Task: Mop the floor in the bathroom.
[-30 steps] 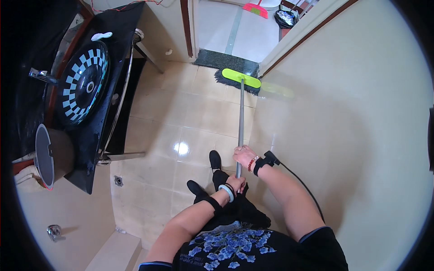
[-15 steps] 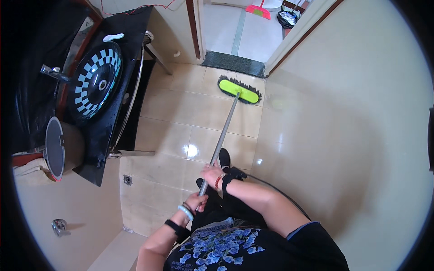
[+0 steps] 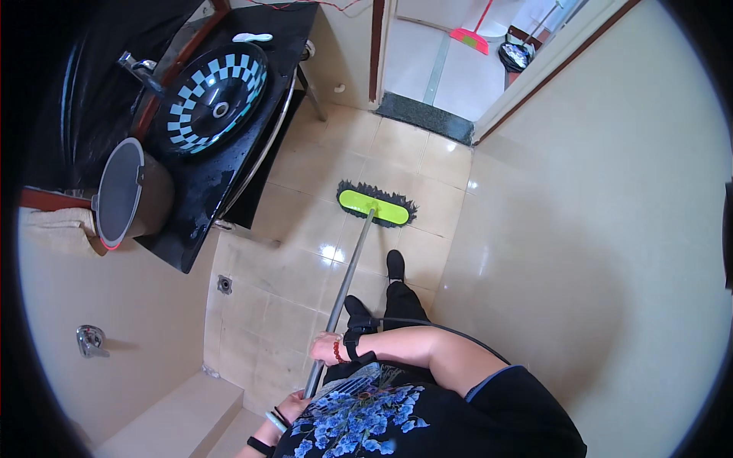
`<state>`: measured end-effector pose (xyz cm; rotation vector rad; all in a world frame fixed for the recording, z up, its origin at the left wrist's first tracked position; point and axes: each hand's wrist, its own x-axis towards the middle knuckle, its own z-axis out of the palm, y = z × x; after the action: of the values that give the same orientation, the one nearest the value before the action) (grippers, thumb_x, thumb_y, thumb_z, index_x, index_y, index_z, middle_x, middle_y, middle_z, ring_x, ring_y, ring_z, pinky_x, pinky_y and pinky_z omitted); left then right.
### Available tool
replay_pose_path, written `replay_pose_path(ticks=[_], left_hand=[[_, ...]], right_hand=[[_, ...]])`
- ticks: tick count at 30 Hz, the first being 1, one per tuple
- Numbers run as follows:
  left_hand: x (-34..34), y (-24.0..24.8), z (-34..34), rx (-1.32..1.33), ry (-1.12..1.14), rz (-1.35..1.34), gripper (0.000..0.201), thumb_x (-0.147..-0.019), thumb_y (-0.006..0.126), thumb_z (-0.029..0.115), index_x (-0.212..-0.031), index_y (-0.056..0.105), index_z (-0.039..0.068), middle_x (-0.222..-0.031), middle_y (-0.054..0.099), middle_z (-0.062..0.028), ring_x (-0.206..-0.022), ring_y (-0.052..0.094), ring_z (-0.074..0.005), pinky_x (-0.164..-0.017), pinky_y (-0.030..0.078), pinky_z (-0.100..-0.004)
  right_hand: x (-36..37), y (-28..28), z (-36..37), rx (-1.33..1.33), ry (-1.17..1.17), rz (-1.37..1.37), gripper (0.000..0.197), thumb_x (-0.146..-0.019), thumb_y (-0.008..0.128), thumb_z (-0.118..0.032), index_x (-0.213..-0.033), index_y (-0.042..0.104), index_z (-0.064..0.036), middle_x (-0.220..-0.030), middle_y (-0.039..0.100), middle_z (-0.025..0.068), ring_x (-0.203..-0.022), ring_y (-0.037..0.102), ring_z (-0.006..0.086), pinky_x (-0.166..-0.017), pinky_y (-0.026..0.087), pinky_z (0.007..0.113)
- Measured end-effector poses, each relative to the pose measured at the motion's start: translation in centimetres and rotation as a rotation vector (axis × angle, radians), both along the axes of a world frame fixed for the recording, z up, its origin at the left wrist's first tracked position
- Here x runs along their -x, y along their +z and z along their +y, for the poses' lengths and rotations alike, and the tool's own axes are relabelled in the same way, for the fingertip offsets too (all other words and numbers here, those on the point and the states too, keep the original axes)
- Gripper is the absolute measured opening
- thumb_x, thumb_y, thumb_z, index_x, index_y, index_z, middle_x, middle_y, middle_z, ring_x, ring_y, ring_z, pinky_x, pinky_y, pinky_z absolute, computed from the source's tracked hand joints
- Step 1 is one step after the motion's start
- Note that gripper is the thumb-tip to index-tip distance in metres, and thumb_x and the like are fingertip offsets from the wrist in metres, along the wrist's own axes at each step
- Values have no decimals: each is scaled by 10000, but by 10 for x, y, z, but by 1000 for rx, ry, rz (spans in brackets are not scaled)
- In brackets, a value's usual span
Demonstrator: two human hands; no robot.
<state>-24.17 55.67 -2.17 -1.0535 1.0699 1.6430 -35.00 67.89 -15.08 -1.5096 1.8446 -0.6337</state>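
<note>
A mop with a bright green oval plate and dark grey fringe lies flat on the beige tiled floor. Its grey metal pole slants down toward my body. Around the pole's middle stretch is my right hand, fingers closed on it, a red bracelet at the wrist. Lower down, near my waist, my left hand grips the pole's end part, partly hidden by the pole and my shirt. My feet in black shoes stand to the right of the pole.
At left, a black counter carries a checkered basin and a grey bucket. A floor drain lies below it. A dark stone threshold leads to a room with a red broom and a bin.
The mop head has been drawn back from near the doorway toward my feet and slightly left. Both hands have moved down and left, closer to my body, still on the pole.
</note>
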Motion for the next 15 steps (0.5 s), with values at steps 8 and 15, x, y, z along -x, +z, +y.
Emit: replay_pose_path(ticks=[8, 15], left_hand=[[48, -23, 14, 18, -227, -13, 126, -694, 543, 129, -676, 467, 29, -496, 459, 13, -360, 407, -67, -324, 305, -195], [140, -20, 67, -70, -326, 59, 192, -720, 506, 160, -593, 399, 63, -451, 414, 3, -326, 393, -93, -302, 319, -217]], right_hand=[[40, -17, 31, 141, -167, 19, 153, -504, 564, -136, -636, 488, -150, -672, 500, 15, -737, 486, 198, -670, 313, 313], [109, -16, 81, -32, -319, 170, 110, -540, 531, -102, -646, 505, -118, -670, 515, 40, -736, 496, 214, -705, 346, 348]])
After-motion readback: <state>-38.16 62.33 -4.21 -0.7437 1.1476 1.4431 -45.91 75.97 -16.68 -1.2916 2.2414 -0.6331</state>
